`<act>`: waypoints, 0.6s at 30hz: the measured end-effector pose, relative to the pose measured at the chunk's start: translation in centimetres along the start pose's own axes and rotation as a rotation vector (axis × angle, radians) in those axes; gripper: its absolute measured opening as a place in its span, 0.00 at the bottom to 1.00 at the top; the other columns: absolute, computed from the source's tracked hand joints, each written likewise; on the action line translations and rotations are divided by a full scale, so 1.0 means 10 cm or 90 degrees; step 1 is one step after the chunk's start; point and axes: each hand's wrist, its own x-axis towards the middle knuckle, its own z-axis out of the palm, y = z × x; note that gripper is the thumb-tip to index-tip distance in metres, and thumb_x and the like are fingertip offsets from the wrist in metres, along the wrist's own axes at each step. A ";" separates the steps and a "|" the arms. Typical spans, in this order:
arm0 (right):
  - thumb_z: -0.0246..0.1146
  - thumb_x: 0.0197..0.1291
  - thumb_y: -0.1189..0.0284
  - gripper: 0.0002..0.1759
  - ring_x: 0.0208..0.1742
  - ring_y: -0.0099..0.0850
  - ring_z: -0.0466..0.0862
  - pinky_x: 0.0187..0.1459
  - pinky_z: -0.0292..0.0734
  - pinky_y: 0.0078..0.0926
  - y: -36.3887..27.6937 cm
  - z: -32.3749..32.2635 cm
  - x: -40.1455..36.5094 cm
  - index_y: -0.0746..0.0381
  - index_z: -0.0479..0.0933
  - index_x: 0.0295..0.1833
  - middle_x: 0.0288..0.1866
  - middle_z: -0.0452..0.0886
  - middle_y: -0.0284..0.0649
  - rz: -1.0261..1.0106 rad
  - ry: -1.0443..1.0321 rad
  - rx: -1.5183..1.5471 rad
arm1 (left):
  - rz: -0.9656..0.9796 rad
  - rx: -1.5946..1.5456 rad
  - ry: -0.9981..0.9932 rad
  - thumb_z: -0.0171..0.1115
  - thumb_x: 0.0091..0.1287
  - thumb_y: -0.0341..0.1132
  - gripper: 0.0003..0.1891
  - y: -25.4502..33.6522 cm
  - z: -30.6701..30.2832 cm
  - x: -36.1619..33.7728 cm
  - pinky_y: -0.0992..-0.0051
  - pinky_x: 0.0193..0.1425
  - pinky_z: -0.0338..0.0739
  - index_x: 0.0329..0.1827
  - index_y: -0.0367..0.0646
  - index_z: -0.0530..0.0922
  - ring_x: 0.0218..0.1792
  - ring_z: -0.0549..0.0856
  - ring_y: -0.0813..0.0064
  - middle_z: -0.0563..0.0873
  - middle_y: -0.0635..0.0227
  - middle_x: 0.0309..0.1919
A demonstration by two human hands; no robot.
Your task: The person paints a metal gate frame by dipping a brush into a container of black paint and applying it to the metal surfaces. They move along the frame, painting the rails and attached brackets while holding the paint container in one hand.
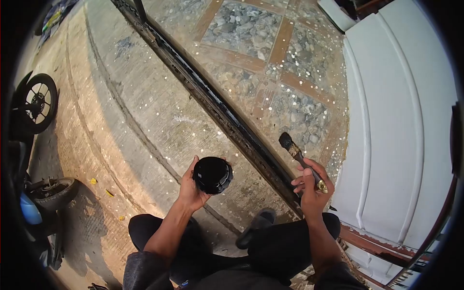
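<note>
My left hand (pixel 192 192) is wrapped round a small round container of glossy black paint (pixel 212 175), held out over the concrete. Between the fingers of my right hand (pixel 316 191) is a paintbrush (pixel 296 151), its bristles coated black and pointing up and to the left. The brush is apart from the container. Close beyond the brush, a dark metal rail (pixel 212 104) runs diagonally along the ground, and its surface looks partly black and shiny.
Stone-patterned paving (pixel 241 29) spotted with white lies beyond the rail. A white ribbed panel (pixel 401 121) stands at the right. Motorcycle wheels (pixel 39 101) are at the left on the concrete (pixel 116 159). A dark shoe (pixel 258 227) shows below the rail.
</note>
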 end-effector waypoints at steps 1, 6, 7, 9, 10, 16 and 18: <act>0.59 0.71 0.77 0.15 0.30 0.22 0.85 0.25 0.76 0.14 0.02 0.02 0.06 0.70 0.78 0.59 0.45 0.85 0.49 0.007 -0.007 -0.006 | 0.013 0.000 0.014 0.35 0.78 0.61 0.37 -0.01 0.02 -0.12 0.58 0.57 0.85 0.68 0.33 0.70 0.56 0.84 0.50 0.80 0.49 0.60; 0.58 0.71 0.77 0.15 0.31 0.22 0.84 0.24 0.75 0.15 0.18 0.23 0.15 0.70 0.77 0.60 0.47 0.86 0.48 -0.010 -0.012 -0.073 | 0.021 0.015 0.079 0.30 0.79 0.61 0.39 -0.15 0.32 -0.73 0.62 0.70 0.74 0.69 0.32 0.70 0.63 0.81 0.59 0.79 0.49 0.64; 0.58 0.71 0.77 0.15 0.31 0.22 0.84 0.25 0.76 0.15 0.27 0.29 0.13 0.70 0.78 0.60 0.47 0.86 0.46 -0.008 -0.002 -0.105 | 0.025 -0.001 0.083 0.30 0.79 0.61 0.39 -0.24 0.32 -0.84 0.62 0.71 0.73 0.69 0.32 0.70 0.64 0.80 0.59 0.79 0.48 0.64; 0.57 0.72 0.76 0.15 0.30 0.22 0.84 0.25 0.76 0.15 0.24 0.44 0.01 0.69 0.77 0.60 0.48 0.86 0.47 0.017 -0.005 -0.123 | 0.039 -0.004 0.069 0.28 0.79 0.61 0.40 -0.27 0.45 -1.07 0.61 0.73 0.71 0.69 0.31 0.69 0.66 0.79 0.59 0.78 0.48 0.64; 0.57 0.72 0.75 0.16 0.29 0.22 0.83 0.25 0.76 0.14 0.17 0.50 -0.07 0.69 0.77 0.61 0.49 0.85 0.48 0.033 -0.007 -0.133 | 0.052 -0.012 0.072 0.28 0.79 0.61 0.40 -0.26 0.50 -1.23 0.61 0.73 0.71 0.69 0.31 0.69 0.66 0.79 0.59 0.78 0.47 0.64; 0.57 0.71 0.76 0.15 0.30 0.23 0.84 0.25 0.78 0.16 -0.57 0.65 -0.66 0.69 0.78 0.60 0.49 0.85 0.48 -0.023 -0.087 -0.154 | 0.119 -0.070 0.137 0.30 0.78 0.62 0.41 -0.33 0.85 -2.14 0.61 0.72 0.71 0.68 0.30 0.71 0.64 0.80 0.57 0.79 0.46 0.63; 0.57 0.71 0.77 0.15 0.30 0.23 0.84 0.25 0.78 0.16 -0.86 0.68 -0.82 0.69 0.78 0.60 0.48 0.85 0.48 -0.050 -0.108 -0.170 | 0.149 -0.109 0.153 0.31 0.78 0.63 0.41 -0.36 1.00 -2.48 0.61 0.70 0.73 0.67 0.29 0.71 0.62 0.81 0.55 0.80 0.45 0.62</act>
